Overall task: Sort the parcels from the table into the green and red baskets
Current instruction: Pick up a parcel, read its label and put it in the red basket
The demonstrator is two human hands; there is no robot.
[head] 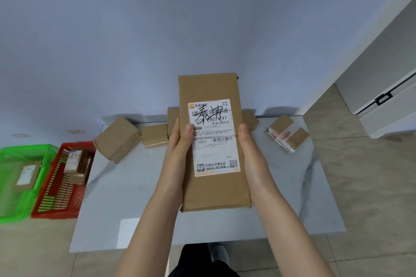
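Observation:
I hold a long flat cardboard parcel [213,186] up over the table, its white shipping label facing me. My left hand [177,153] grips its left edge with the thumb on the label. My right hand [252,155] grips the right edge, thumb on the front. Several more brown parcels lie along the far side of the table: a big box [117,138], a small box [154,135], and a taped one [289,132] at the right. On the floor to the left stand the red basket [60,198] and the green basket [13,200], each with parcels inside.
The white marble-look table [135,198] stands against a pale wall. A white cabinet [382,96] stands at the right on the tiled floor. Two more parcels behind the held one are mostly hidden.

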